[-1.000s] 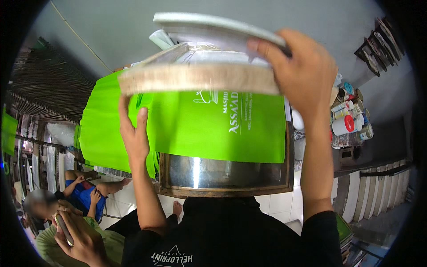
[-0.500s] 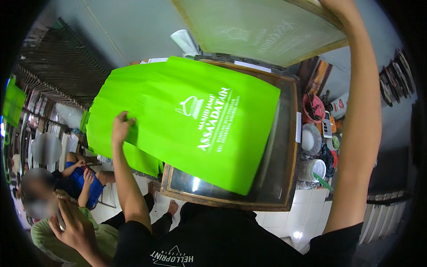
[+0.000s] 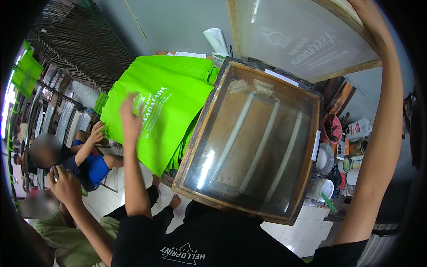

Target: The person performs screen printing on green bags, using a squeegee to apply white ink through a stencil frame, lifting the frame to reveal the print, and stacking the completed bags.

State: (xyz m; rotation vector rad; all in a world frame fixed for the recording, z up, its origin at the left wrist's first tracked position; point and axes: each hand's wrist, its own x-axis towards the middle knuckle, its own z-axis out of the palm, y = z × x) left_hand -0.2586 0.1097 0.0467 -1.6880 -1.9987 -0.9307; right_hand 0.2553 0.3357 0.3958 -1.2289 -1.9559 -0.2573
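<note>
Bright green fabric bags (image 3: 178, 95) lie stacked on the left, the top one bearing a white print. Over that top bag is my left hand (image 3: 130, 113), blurred by motion, so its fingers cannot be made out. High at the right, my right hand (image 3: 367, 15) grips the wooden edge of a printing screen (image 3: 307, 38), which is tilted up and shows the same design in its mesh. Below the screen sits a wood-framed glass-topped box (image 3: 267, 147) with several pale tubes inside; its glass is uncovered.
A co-worker's hand (image 3: 97, 132) is at the bags' left edge. Another person's hand (image 3: 66, 184) is raised at lower left. Right of the box stand a white tub (image 3: 319, 189) with a green stick and a pink bowl (image 3: 332, 127). A paper roll (image 3: 215, 41) stands behind.
The printed green bag has gone from the glass top to the stack on the left. My right hand still holds the screen up. A co-worker's hand has reached the bags' edge.
</note>
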